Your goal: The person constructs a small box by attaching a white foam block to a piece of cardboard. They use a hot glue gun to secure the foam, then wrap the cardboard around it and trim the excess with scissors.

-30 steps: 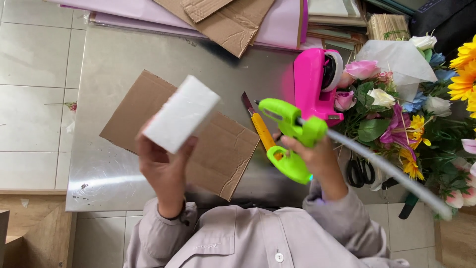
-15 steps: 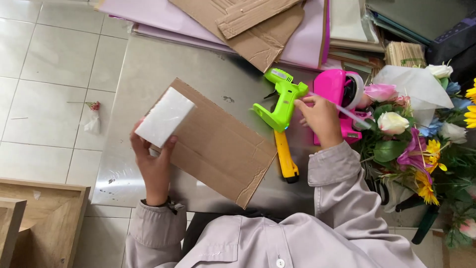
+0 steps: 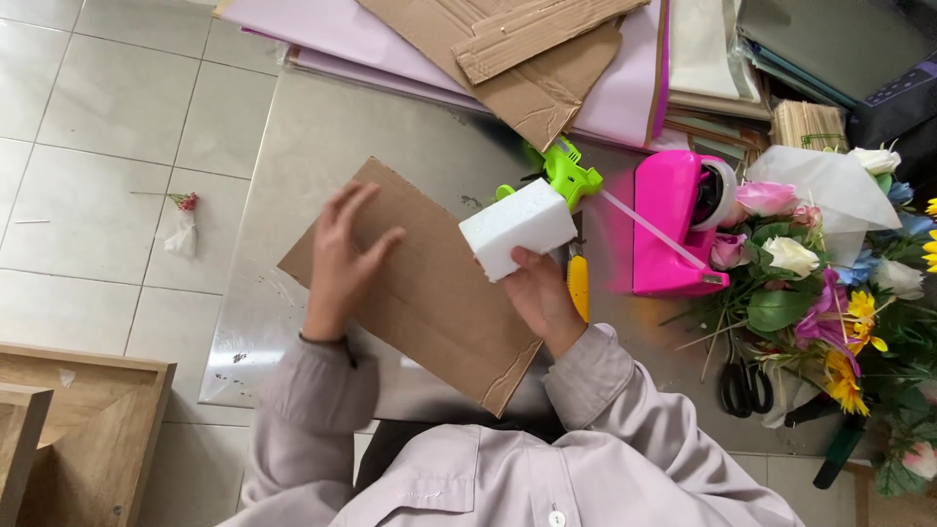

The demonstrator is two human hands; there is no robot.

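The right hand (image 3: pixel 542 298) grips a white foam block (image 3: pixel 517 226), seemingly light and crushable, by its lower edge, while the left hand (image 3: pixel 344 259) rests open-fingered on the stiff cardboard sheet (image 3: pixel 429 293).

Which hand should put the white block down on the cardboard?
Probably the right hand: it already grips the white foam block just above the cardboard sheet. The left hand lies flat on the cardboard, holding nothing.
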